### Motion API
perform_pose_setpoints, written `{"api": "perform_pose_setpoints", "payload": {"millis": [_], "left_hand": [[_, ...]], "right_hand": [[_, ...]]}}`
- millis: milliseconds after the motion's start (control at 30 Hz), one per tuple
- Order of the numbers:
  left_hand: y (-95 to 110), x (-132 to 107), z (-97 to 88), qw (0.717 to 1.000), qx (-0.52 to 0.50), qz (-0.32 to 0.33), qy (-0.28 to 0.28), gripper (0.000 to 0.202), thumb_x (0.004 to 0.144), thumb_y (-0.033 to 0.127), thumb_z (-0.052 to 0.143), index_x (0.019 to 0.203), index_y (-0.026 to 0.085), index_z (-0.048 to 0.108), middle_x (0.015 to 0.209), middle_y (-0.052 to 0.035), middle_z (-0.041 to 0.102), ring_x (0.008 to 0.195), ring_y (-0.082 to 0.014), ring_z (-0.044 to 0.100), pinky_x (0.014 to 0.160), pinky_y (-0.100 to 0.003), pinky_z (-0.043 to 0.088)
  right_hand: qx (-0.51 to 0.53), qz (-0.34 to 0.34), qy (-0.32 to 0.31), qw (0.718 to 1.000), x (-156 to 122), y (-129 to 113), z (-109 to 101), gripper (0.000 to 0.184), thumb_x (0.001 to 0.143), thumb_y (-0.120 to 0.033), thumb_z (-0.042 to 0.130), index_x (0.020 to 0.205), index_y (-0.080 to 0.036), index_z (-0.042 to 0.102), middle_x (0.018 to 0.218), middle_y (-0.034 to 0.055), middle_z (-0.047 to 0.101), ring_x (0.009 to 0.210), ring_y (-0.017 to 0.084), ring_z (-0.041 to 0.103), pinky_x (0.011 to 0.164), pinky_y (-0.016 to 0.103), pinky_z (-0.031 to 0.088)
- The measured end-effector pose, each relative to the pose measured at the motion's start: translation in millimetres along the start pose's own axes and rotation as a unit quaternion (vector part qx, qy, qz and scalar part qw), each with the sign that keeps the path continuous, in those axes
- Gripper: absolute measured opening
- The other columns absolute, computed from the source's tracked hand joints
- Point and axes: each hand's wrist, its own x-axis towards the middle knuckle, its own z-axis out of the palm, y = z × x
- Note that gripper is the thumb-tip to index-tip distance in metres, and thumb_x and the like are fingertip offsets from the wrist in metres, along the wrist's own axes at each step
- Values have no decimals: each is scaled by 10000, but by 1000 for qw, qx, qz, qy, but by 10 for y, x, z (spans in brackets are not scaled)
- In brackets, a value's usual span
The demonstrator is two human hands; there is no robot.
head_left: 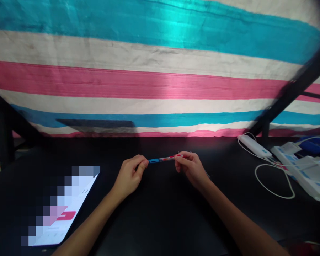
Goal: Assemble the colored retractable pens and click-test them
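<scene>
Hands meet over the middle of the table, both pinched on one pen. Left hand (129, 174) closes thumb and forefinger on the blue end. Right hand (190, 166) closes its fingertips on the red end. Pen (164, 159) spans the gap between them, held just above the table (160, 213) as far as the view shows.

Long axis runs near level, 9 o'clock to 3 o'clock, the right end tipped a touch toward 2. From the left hand the pen lies at 3 o'clock; from the right hand, at 9 o'clock. Neither hand is nearer: each has an end. Middle stretch of the barrel is bare, patterned blue, white and red. Cap on or off: cannot tell.

Count: pen, one. Hands, two, both the person's own. No other person in view.

Outward:
- At 8 o'clock from the hands, one phone (69, 217) lies flat on the table, screen up, well apart.
- At 3 o'clock, well apart, one white power strip (301, 170) has plugs in it. One white cable (282, 197) is looped beside it, and one white oblong adapter (254, 145) sits nearer the back edge.
- At 12 o'clock, behind the table, hangs a striped cloth (160, 81) in bands of teal, white and pink.
- Dark frame bars, two: left frame bar (2, 138) at 10 o'clock, right frame bar (290, 96) at 2 o'clock, slanting up.
</scene>
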Motion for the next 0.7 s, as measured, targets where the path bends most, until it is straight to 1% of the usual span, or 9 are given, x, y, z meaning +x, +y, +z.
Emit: {"api": "perform_pose_setpoints", "payload": {"millis": [167, 233, 300, 367, 433, 500, 567, 633, 700], "left_hand": [[64, -27, 1, 997, 42, 55, 27, 283, 920, 300, 417, 689, 184, 532, 633, 4, 471, 619, -152, 467, 605, -264, 343], [70, -33, 20, 996, 48, 68, 25, 269, 926, 286, 409, 716, 183, 542, 647, -4, 486, 641, -159, 479, 621, -271, 355], [66, -39, 53, 996, 50, 77, -7, 241, 927, 288, 413, 753, 187, 547, 684, -12, 511, 674, -165, 493, 644, -276, 371], [51, -48, 94, 992, 59, 91, -65, 189, 917, 299, 441, 806, 196, 554, 728, -14, 529, 710, -170, 499, 665, -280, 384], [29, -57, 129, 984, 80, 109, -120, 128, 895, 302, 484, 874, 207, 566, 760, -13, 539, 740, -176, 496, 676, -284, 391], [4, -62, 152, 977, 103, 120, -141, 110, 885, 281, 498, 929, 213, 573, 765, -13, 538, 755, -180, 493, 684, -289, 394], [-21, -60, 160, 976, 118, 118, -137, 110, 888, 254, 483, 942, 215, 570, 765, -13, 534, 760, -180, 495, 688, -292, 395], [-41, -53, 159, 978, 121, 109, -132, 104, 889, 236, 469, 928, 215, 564, 756, -8, 525, 746, -175, 495, 674, -288, 393], [-54, -46, 158, 979, 119, 102, -133, 95, 885, 223, 466, 905, 215, 559, 742, -2, 519, 729, -172, 491, 653, -281, 387]], "right_hand": [[64, 44, 25, 997, -20, -26, 46, 209, 691, -288, 745, 605, -144, 620, 532, -11, 529, 458, 83, 430, 428, 223, 331], [90, 58, 39, 993, -13, -15, 56, 212, 682, -287, 752, 607, -142, 616, 542, -11, 524, 466, 82, 428, 432, 221, 330], [107, 61, 57, 991, 13, -10, 47, 191, 679, -297, 751, 672, -142, 641, 597, 2, 558, 522, 98, 478, 482, 228, 378], [126, 47, 83, 987, 60, -24, 17, 209, 682, -319, 742, 775, -153, 656, 691, 24, 607, 633, 134, 553, 583, 256, 442], [154, 30, 103, 982, 121, -66, -22, 240, 694, -340, 717, 853, -176, 640, 780, 37, 636, 745, 170, 597, 692, 299, 473], [178, 19, 99, 979, 185, -139, -46, 223, 717, -350, 671, 869, -198, 609, 781, 25, 627, 753, 175, 603, 746, 330, 477], [191, 11, 75, 979, 243, -237, -36, 188, 746, -368, 619, 842, -211, 579, 684, -6, 567, 647, 148, 563, 710, 324, 476], [193, 4, 44, 980, 294, -348, 13, 232, 778, -444, 565, 759, -215, 535, 566, -40, 445, 486, 109, 435, 567, 281, 436], [189, 11, 15, 982, 348, -456, 89, 377, 792, -560, 497, 640, -218, 450, 494, -64, 312, 389, 83, 245, 414, 245, 295]]}}
